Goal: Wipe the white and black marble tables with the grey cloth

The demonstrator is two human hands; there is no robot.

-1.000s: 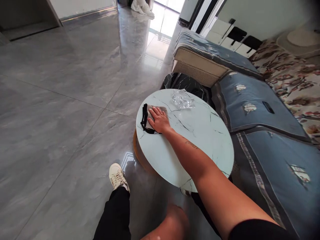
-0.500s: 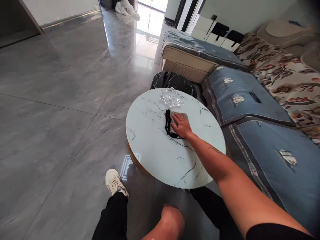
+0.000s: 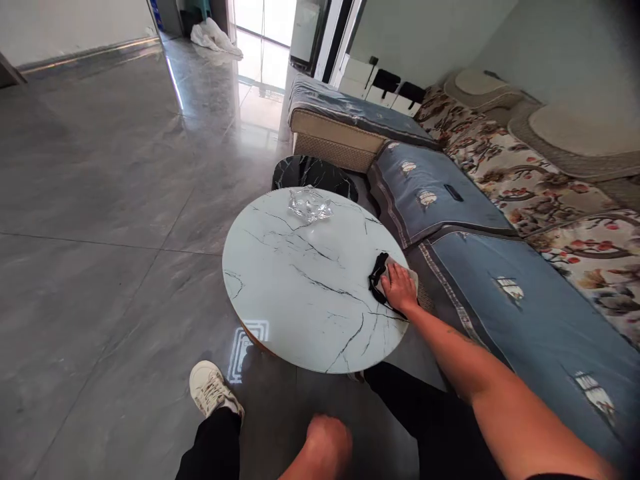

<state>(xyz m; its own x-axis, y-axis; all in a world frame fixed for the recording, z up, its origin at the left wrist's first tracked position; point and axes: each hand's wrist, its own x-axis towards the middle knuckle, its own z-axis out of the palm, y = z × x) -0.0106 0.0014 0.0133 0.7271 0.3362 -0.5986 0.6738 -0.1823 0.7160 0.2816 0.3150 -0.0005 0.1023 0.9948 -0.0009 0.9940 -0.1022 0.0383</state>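
My right hand (image 3: 399, 287) lies flat, fingers stretched out, on a grey cloth with a black edge (image 3: 378, 278). The cloth sits at the right edge of a round white marble table top (image 3: 300, 287). A clear glass ashtray (image 3: 310, 203) stands at the far side of the top, well apart from the hand. My left hand (image 3: 327, 440) hangs low at the bottom of the view above my legs, its back towards the camera and its fingers hidden. It touches nothing I can see.
A lower black marble table (image 3: 310, 173) stands behind the white one. A sofa with blue covers (image 3: 525, 307) and floral cushions (image 3: 525, 180) runs along the right. Glossy grey floor tiles (image 3: 100, 233) spread to the left. My white shoe (image 3: 210, 390) is by the table's near edge.
My right hand has slid the cloth across the table top from the left side, through the middle, to the right edge. The camera view has shifted with it.
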